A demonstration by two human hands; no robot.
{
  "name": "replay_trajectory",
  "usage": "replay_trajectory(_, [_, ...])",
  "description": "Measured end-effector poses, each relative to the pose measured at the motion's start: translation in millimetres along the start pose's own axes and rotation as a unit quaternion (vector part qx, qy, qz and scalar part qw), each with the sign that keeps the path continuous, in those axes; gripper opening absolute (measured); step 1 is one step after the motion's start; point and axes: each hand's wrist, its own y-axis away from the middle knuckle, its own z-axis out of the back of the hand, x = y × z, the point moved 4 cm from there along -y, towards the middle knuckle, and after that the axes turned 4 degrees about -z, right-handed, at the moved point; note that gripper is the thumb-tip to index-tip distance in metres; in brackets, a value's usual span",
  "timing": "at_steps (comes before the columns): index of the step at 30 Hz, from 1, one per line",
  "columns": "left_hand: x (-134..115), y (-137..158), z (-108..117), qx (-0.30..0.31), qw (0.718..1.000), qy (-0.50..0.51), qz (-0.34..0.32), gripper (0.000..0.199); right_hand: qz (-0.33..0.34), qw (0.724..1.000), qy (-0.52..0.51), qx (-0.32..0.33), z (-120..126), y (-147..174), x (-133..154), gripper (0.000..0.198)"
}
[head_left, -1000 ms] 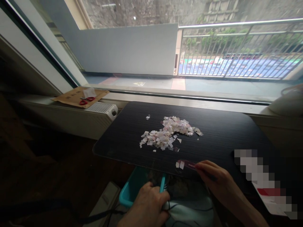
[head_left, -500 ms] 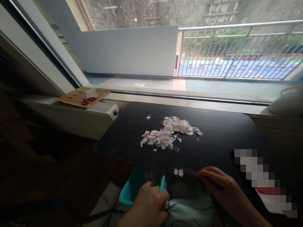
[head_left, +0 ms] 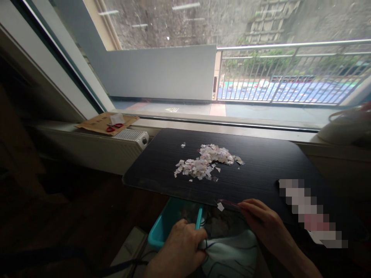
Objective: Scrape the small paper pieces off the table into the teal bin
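A loose heap of small whitish paper scraps point(head_left: 203, 162) lies on the dark wood-grain table point(head_left: 255, 177), with a few pieces strewn around it. My right hand point(head_left: 261, 216) pinches a thin, dark reddish, see-through strip point(head_left: 228, 203) along the table's near edge. One white scrap point(head_left: 220, 206) shows at the strip's far end. Below that edge is a teal plastic bin point(head_left: 162, 226), its inside dim. My left hand point(head_left: 185, 243) is closed around the bin's rim, with pale green patterned cloth point(head_left: 232, 251) against its fingers.
A flat object with a pixelated surface point(head_left: 307, 212) lies on the table's right side. Red-handled scissors point(head_left: 114, 127) rest on a brown envelope point(head_left: 98, 124) at the left sill, above a white radiator point(head_left: 130, 141). Beyond the table is a window.
Two white scraps showed by the strip's tip before; one shows there now, slightly lower than the strip. The whole view has shifted a little. My left hand keeps its grip.
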Motion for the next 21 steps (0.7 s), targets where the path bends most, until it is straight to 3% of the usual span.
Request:
replay_trajectory(5, [0, 5, -3, -0.012, 1.0, -0.02, 0.0, 0.001, 0.012, 1.0, -0.018, 0.009, -4, 16, 1, 0.017])
replay_trajectory(9, [-1, 13, -18, -0.007, 1.0, -0.028, 0.004, 0.004, 0.002, 0.997, -0.033, -0.065, 3, 15, -3, 0.017])
replay_trajectory(12, [-3, 25, -41, 0.018, 0.999, -0.032, 0.005, 0.01, -0.042, 0.989, -0.048, -0.133, 6, -1, -16, 0.019])
replay_trajectory(16, [-7, 38, -67, 0.04, 0.998, -0.044, 0.009, 0.02, -0.083, 0.981, -0.052, -0.167, -2, -17, -31, 0.026])
replay_trajectory(21, [-18, 41, -77, 0.024, 0.997, -0.076, 0.023, 0.03, -0.095, 0.977, -0.05, -0.185, -7, -17, -36, 0.029])
